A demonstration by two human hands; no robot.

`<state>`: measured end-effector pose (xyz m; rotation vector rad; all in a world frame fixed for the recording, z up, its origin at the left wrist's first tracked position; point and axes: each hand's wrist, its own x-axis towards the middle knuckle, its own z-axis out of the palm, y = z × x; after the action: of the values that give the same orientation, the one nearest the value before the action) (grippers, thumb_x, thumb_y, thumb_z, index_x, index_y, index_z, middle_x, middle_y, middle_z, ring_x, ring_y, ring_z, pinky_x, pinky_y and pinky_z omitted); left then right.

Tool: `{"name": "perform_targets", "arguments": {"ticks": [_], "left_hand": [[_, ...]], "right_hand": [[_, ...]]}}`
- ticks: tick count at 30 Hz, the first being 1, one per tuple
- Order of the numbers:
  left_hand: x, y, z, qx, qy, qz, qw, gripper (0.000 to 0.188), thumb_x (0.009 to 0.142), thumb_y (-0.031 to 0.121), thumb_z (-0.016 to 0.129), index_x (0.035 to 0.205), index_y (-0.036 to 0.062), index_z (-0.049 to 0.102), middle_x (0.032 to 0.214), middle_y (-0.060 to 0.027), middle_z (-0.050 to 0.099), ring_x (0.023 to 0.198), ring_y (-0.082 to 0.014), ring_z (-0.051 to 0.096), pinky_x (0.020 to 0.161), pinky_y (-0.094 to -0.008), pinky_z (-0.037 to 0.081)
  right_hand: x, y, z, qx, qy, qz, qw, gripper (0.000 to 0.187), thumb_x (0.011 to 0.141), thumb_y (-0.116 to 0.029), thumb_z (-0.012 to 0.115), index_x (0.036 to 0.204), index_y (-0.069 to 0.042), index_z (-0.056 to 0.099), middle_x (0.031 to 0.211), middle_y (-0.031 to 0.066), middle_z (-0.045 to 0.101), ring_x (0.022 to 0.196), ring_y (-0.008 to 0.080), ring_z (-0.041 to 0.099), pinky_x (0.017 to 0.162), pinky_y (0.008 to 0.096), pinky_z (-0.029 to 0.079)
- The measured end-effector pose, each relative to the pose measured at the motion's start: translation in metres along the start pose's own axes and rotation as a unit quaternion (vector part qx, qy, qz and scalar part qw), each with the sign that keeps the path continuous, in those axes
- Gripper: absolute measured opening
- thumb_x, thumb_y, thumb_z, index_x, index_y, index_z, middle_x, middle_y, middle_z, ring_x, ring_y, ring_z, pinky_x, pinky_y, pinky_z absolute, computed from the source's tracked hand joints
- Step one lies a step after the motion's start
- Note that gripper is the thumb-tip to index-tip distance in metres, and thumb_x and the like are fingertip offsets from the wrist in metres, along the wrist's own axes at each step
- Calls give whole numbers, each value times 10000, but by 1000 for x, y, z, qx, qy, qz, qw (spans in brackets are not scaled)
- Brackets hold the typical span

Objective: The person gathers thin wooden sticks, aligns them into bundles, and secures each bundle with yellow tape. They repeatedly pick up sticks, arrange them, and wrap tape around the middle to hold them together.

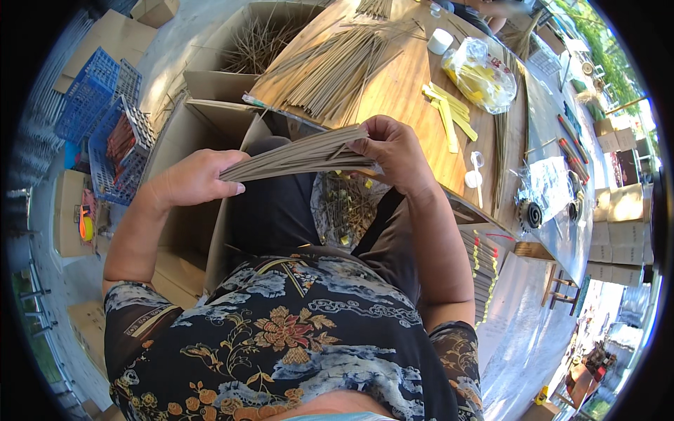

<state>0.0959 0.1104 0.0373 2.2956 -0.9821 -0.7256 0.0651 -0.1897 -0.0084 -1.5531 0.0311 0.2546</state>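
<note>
Position yourself at the wooden table [407, 77], the largest item, which spreads ahead of you and to your right. A deep open carton [168, 137] stands by your left leg; beyond it, a second open carton [217, 85] contains loose brown twigs [260, 43]. Further left, locate two blue lattice-sided plastic crates: the upper crate [88, 91] and the lower crate [104, 168], which holds reddish-brown sticks [121, 144].

On the table, a broad pile of thin grey-brown sticks [337, 74] lies roughly parallel, with some at odd angles. The bundle of similar sticks [302, 156] is suspended above your lap, near the table's front edge, spanning both hands with its right end slightly higher.

To the right of the pile, a clear plastic bag [484, 74] shows yellow contents. Your left hand [200, 177] is partly closed, gripping the bundle's left end between thumb and fingers. Your right hand [394, 151] is curled more tightly, pinching the right end between thumb and fingers. Flat yellow strips [453, 116] lie overlapping just below the bag; a small white cylinder [440, 41] stands near the bag's upper left.
</note>
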Motion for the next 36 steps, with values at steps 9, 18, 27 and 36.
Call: {"name": "perform_targets", "arguments": {"ticks": [9,18,27,36], "left_hand": [[-8,-16,-1,-130,-18,-55,990,375,758,102,615,1094,-22,506,904,-89,597,849,-138,538,798,-273,423],[-20,-24,5,-191,48,-82,977,366,768,108,630,1090,-15,505,840,-52,569,804,-111,512,760,-250,419],[56,45,-15,-502,306,161,793,247,790,109,627,988,32,499,689,-1,486,525,-54,447,468,-179,384],[176,137,-20,-494,290,350,741,340,743,-5,617,1047,11,467,764,-50,555,645,-128,541,613,-255,451]], "right_hand": [[18,-3,-22,149,98,-18,984,118,801,-131,606,786,-28,551,654,44,570,563,115,555,539,243,487],[61,-105,19,9,77,-310,948,613,790,-260,648,1228,66,370,1011,127,571,924,165,554,832,261,439],[17,-17,74,-14,-72,-199,977,764,697,-208,735,1283,4,294,1090,148,498,1047,219,478,903,336,387],[30,-2,-12,-201,210,-220,931,260,778,-178,633,927,-29,482,682,122,533,600,211,523,595,333,436]]}}
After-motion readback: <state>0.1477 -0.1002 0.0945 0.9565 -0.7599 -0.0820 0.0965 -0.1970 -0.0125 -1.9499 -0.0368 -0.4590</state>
